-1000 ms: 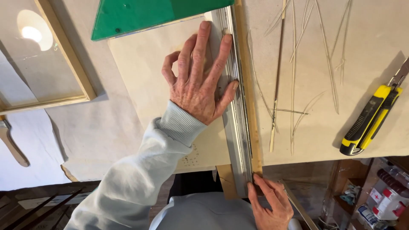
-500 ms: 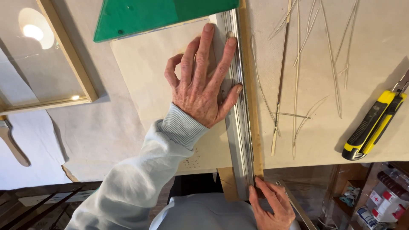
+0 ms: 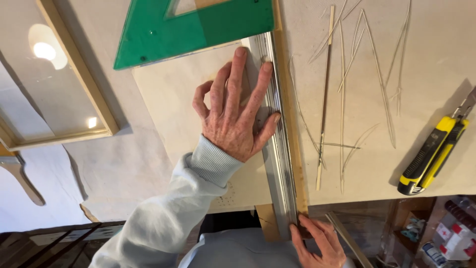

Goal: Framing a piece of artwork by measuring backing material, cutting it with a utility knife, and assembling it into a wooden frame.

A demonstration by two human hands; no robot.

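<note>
Head view. Work surface: pale paper-covered table [image 3: 421,54], its near edge running just past my right hand; below that edge, dark floor and shelving with small containers.

My left hand [image 3: 235,116] lies flat, fingers spread wide, palm down on a thin light wood sheet [image 3: 168,104]; fingertips and thumb press onto the long metal straightedge [image 3: 277,144] that runs along the hand's thumb side, toward and away from me. Nothing enclosed in that hand.

My right hand [image 3: 317,243] sits at the straightedge's near end, fingers pinched narrow at the wood strip [image 3: 290,124] beside the rule; what they hold is hidden, cannot tell.

Beyond the left fingertips: green transparent set square [image 3: 198,30], overlapping the sheet's far edge. Outboard of the rule: loose thin slivers [image 3: 342,99], then bare table, then a yellow-black utility knife [image 3: 434,154] well apart. Behind my left wrist side: a wood-framed panel [image 3: 74,84].
</note>
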